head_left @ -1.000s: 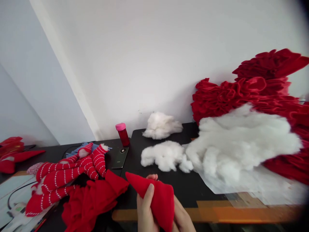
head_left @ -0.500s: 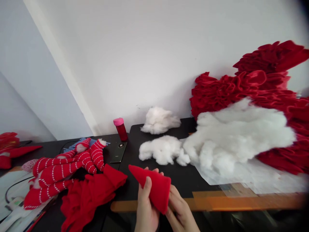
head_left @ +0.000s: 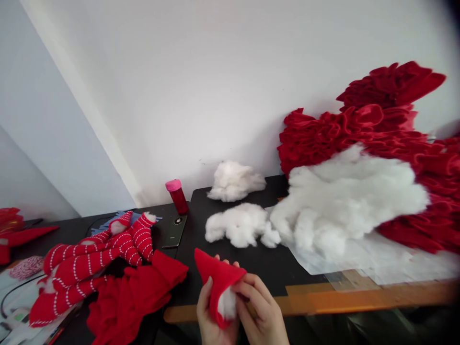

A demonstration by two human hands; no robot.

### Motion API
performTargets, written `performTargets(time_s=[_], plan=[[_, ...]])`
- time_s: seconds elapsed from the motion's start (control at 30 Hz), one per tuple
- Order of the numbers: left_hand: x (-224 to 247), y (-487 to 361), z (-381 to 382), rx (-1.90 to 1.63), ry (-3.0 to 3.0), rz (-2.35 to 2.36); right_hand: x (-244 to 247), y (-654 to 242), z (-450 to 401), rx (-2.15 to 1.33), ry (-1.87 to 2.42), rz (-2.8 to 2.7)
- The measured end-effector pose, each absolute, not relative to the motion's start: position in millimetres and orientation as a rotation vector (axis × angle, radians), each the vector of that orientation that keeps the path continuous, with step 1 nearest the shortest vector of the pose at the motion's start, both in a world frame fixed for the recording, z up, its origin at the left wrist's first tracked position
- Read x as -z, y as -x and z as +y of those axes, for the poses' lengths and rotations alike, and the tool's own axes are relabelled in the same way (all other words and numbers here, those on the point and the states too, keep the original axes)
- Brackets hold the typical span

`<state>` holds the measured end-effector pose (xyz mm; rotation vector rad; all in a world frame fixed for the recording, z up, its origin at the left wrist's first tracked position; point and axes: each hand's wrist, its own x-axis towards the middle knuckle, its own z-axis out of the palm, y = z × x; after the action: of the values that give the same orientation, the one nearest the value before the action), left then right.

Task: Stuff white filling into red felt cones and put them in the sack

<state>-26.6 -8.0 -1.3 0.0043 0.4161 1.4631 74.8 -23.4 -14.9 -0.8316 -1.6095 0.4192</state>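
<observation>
A red felt cone (head_left: 212,270) is held at the table's front edge, its tip pointing up and left. White stuffing (head_left: 227,304) shows in its wide open end. My left hand (head_left: 214,318) wraps round the cone from below, thumb on its near side and fingertips behind. My right hand (head_left: 259,309) pinches the cone's rim on the right with thumb and fingers, beside the stuffing. Small tufts of white stuffing (head_left: 239,224) lie on the table just beyond my hands.
A large white stuffing heap (head_left: 352,196) and piled red fabric (head_left: 388,139) fill the right. Leftward are red cloth pieces (head_left: 132,297), striped red stuffed pieces (head_left: 89,261), a phone (head_left: 175,232) and a pink-lidded red jar (head_left: 178,199). Orange tape (head_left: 323,297) lines the edge.
The cone has turned so its open end and the stuffing inside now show. My right hand has shifted onto the rim. The view has moved slightly.
</observation>
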Motion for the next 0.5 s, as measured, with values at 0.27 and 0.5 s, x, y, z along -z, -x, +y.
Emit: performTargets(time_s=[0.27, 0.5], plan=[[12, 28, -5, -1.341, -0.101, 0.356, 21, -79, -24, -0.305, 0.829, -1.73], [-9, 18, -3, -1.325, -0.097, 0.583, 8, -87, -14, -0.193, 0.993, -1.664]])
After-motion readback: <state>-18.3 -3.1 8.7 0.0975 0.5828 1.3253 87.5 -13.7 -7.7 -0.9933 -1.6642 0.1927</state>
